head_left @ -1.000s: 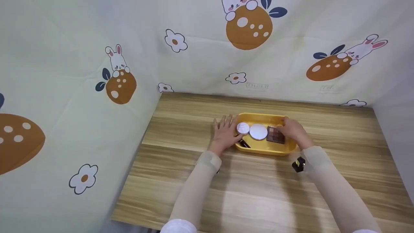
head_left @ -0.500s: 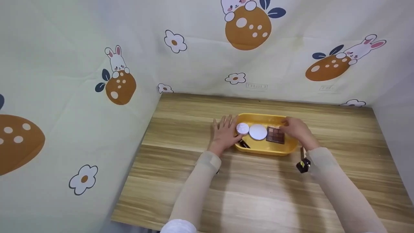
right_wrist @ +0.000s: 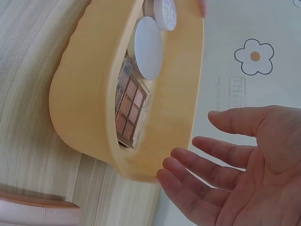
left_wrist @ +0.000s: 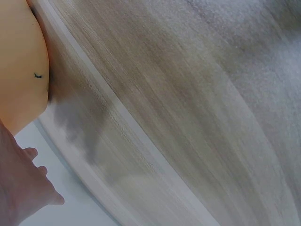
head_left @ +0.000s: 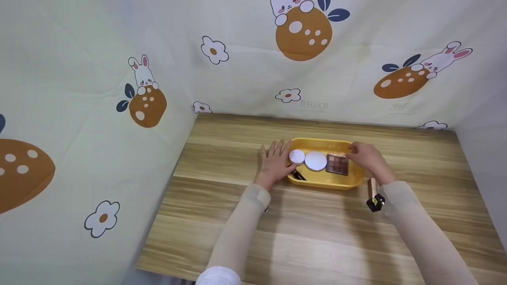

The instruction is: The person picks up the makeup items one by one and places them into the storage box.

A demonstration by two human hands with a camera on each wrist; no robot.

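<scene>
Under the left palm and thumb lies the left rim of a yellow tray; that left hand has its fingers spread straight. My right hand hovers by the tray's right end, fingers loosely bent and holding nothing in the right wrist view. Inside the tray sit a small white round jar, a larger white round compact and an eyeshadow palette with several brown and pink pans. A slim black tube lies in the front left corner, partly covered by the left thumb.
A pinkish tube lies on the wooden table, just right of the tray and below the right wrist. A small black device hangs at the right sleeve. Printed cloth walls the table's back and left.
The right hand has drifted right, off the palette, toward the tray's right end. More of the palette and the pinkish tube now show. The left hand and the tray stay put.
</scene>
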